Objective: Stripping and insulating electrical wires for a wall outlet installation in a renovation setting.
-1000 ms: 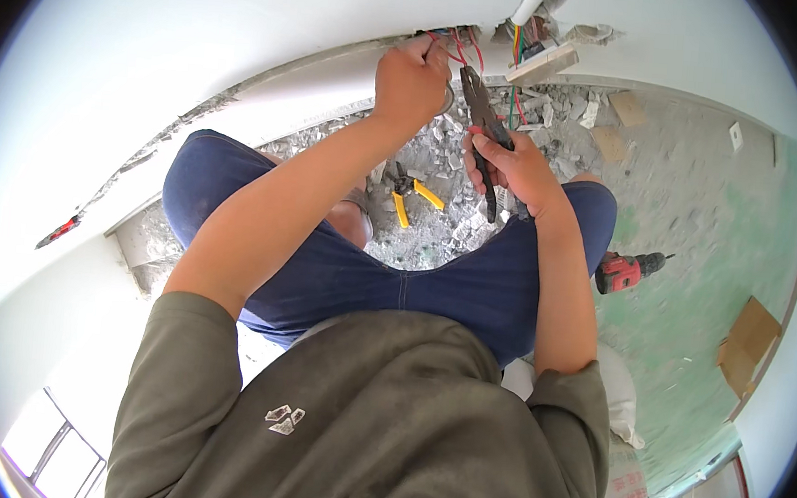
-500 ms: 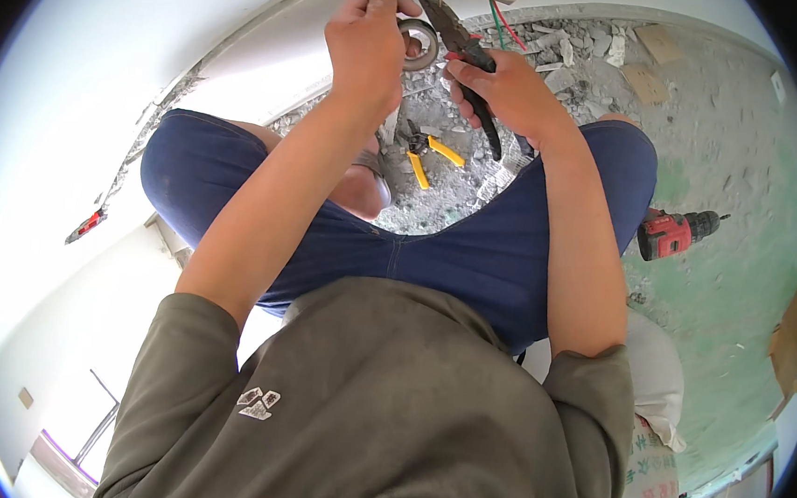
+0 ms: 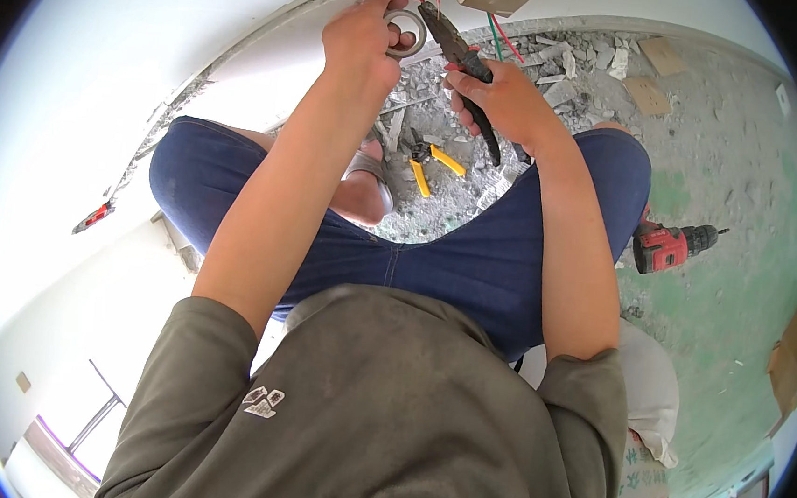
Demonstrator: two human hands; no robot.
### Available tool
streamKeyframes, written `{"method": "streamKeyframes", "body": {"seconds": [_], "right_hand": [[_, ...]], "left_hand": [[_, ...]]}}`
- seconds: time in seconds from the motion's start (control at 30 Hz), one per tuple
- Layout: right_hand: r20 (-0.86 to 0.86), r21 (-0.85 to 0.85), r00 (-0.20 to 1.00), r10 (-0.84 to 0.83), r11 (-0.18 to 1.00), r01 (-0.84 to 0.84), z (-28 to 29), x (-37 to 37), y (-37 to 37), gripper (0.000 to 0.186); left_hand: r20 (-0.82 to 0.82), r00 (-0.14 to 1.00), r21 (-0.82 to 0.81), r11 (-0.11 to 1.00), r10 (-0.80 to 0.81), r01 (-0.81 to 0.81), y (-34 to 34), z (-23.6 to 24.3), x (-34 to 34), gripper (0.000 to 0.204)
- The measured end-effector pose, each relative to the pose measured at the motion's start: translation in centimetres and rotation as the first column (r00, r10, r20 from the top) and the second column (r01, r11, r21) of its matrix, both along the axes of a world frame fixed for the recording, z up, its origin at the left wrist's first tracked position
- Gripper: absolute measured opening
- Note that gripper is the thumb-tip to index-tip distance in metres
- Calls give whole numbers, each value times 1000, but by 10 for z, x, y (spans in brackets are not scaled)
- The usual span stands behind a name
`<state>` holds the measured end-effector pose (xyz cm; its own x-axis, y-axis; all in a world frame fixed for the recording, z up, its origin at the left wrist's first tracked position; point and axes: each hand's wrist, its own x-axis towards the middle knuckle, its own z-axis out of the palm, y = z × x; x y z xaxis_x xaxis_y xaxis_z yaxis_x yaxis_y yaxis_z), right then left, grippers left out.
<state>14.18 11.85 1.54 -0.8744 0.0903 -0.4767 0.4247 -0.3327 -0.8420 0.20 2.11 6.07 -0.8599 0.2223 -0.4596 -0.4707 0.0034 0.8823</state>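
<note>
Gripping pliers (image 3: 459, 51) w/ RH (image 3: 508, 100), prob. tape roll (image 3: 421, 35) in LH (image 3: 362, 42)

One wide fisheye camera, worn on the person's head at the left of a side-by-side pair, looks steeply down the wearer's front. The olive T-shirt (image 3: 442, 412) lies nearest, filling the lower middle; the navy shorts (image 3: 452, 281) come next, with the left grip (image 3: 360, 42) and right grip (image 3: 502, 98) farther out near the upper edge. The view is upright and unmirrored, and the white wall (image 3: 202, 9) and debris-strewn floor (image 3: 724, 275) curve toward its dark round rim.
</note>
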Motion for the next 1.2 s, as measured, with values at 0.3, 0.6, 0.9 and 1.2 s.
{"method": "streamKeyframes", "body": {"seconds": [0.3, 0.6, 0.9, 1.2], "right_hand": [[-17, -4, 1000, -2, 1000, 2, 2, 0, -1, 22], [-4, -147, 1000, 10, 989, -11, 0, 0, -9, 24], [-27, -91, 992, -126, 988, 123, -8, -3, -28, 26], [49, 598, 993, -111, 799, 60, 10, -7, -23, 43]], "left_hand": [[140, 986, 61, 994, -95, 88, -11, -13, -10, 24], [65, 948, -121, 940, -313, 318, -11, 3, -16, 20], [208, 894, -9, 913, -397, 407, -18, -2, -35, 20], [214, 865, 130, 891, -454, 435, -24, 0, -34, 22]]}}
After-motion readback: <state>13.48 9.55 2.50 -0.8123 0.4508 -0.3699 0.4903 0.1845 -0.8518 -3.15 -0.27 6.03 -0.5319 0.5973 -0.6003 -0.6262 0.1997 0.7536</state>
